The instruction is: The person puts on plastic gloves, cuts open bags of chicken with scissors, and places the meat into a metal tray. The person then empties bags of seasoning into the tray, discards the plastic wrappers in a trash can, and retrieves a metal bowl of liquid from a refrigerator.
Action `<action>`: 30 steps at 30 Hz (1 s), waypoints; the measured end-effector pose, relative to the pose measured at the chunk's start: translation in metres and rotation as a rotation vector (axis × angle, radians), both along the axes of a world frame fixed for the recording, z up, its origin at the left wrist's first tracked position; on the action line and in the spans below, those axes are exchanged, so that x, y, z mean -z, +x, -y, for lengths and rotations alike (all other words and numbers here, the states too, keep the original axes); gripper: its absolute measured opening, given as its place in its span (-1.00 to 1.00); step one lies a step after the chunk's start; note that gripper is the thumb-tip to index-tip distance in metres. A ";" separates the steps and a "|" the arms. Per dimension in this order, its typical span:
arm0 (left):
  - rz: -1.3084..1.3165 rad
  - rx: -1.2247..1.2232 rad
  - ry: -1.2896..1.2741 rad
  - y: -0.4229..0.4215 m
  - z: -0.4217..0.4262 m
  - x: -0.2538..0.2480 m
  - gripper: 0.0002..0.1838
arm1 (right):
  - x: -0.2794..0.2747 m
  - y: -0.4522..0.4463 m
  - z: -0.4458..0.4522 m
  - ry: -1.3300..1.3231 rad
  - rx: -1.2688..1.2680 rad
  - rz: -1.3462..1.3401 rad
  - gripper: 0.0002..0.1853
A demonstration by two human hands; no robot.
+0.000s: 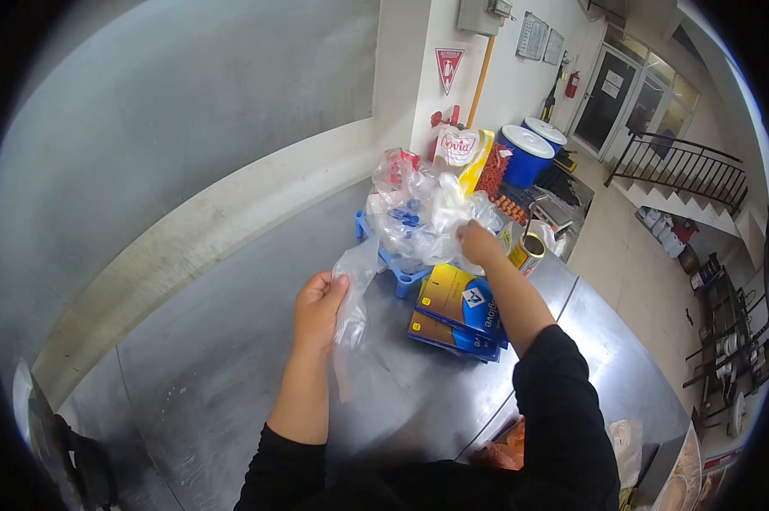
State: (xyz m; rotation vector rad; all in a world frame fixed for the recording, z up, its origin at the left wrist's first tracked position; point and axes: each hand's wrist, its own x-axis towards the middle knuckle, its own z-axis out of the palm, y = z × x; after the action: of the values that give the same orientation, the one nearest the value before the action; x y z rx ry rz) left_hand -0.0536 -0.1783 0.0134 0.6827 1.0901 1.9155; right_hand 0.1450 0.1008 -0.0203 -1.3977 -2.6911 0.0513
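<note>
My left hand (pixel 318 305) is closed, with the thumb pressed against the fingers, on a clear plastic bag (pixel 350 319) that hangs down over the steel table. At the heap of crumpled clear plastic bags (pixel 410 217), my right hand (pixel 480 245) has its fingers curled shut on a whitish plastic bag (pixel 453 209), which is blurred. Under the heap sits a blue plastic crate (pixel 412 279), mostly hidden. Two stacked glove boxes (pixel 453 311), yellow and blue, lie just below my right forearm.
An open tin can (pixel 529 249) stands right of my right hand. Behind the heap are a white and yellow printed bag (pixel 465 153), a red mesh sack (pixel 493 170) and blue drums with white lids (pixel 525 157). Orange-coloured bagged stuff (pixel 505 447) lies near my body.
</note>
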 end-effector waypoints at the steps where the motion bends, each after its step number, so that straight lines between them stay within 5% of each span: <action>1: -0.008 -0.018 -0.015 -0.001 0.005 -0.001 -0.86 | 0.006 -0.010 -0.001 0.020 -0.018 0.139 -0.74; 6: -0.010 -0.070 -0.035 -0.010 0.024 -0.006 -0.88 | 0.005 -0.053 0.001 -0.049 -0.093 0.576 -0.66; 10: -0.012 -0.086 0.000 -0.014 0.033 0.003 -0.88 | 0.054 -0.060 -0.046 -0.039 -0.129 0.301 -0.60; 15: -0.043 -0.097 -0.037 -0.016 0.038 0.003 -0.88 | 0.088 -0.071 -0.068 -0.673 -0.595 -0.304 -0.62; 16: -0.002 -0.089 -0.035 -0.018 0.039 0.004 -0.87 | 0.044 -0.057 -0.038 -0.478 -0.836 -0.305 -0.64; 18: 0.085 -0.073 -0.031 -0.020 0.037 0.006 -0.86 | 0.028 -0.041 -0.030 -0.344 -0.854 -0.331 -0.64; 21: 0.132 -0.007 -0.007 -0.019 0.041 -0.001 -0.82 | -0.008 -0.027 -0.032 -0.201 -0.279 0.048 -0.59; 23: 0.188 0.010 0.021 -0.016 0.043 -0.006 -0.81 | -0.037 -0.017 -0.035 -0.158 -0.416 -0.019 -0.69; 24: 0.212 0.022 0.040 -0.014 0.043 -0.009 -0.81 | -0.086 -0.025 0.008 -0.222 -0.180 0.051 -0.70; 26: 0.231 0.035 0.079 -0.010 0.044 -0.011 -0.80 | -0.115 -0.031 0.032 -0.161 -0.222 0.077 -0.77; 28: 0.230 0.026 0.110 -0.003 0.045 -0.019 -0.79 | -0.159 -0.042 0.118 -0.587 -0.234 -0.350 -0.70; 30: 0.206 -0.001 0.123 0.006 0.049 -0.029 -0.78 | -0.168 -0.045 0.179 -0.839 -0.511 -0.347 -0.66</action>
State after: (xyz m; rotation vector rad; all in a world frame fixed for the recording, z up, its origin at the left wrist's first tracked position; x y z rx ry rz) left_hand -0.0476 -0.2278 0.0424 0.5375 0.8506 2.0167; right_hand 0.0998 -0.0780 0.1479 -0.6326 -2.7080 1.4383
